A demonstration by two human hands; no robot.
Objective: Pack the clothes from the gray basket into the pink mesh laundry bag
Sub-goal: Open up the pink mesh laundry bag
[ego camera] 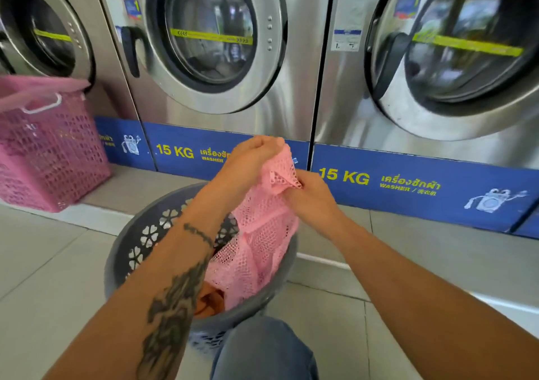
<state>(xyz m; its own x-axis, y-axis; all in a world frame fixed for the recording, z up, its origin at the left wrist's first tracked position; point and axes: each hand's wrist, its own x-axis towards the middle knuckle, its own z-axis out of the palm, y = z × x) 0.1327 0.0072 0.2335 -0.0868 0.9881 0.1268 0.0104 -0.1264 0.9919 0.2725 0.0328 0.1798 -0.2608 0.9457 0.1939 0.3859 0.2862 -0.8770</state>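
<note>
Bright, even daylight here. Glare streaks on the round glass washer doors [210, 33], wide-angle bending at the frame edges, and the pink plastic basket [46, 146] upper left looks motion-blurred.

mesh bag [262, 233] hanging into basket [140, 233], washers [210, 44] behind, second basket [52, 152] left

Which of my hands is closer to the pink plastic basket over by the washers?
Left. Your left hand grips the mesh bag on the side toward the pink basket; your right hand is farther away.
</note>
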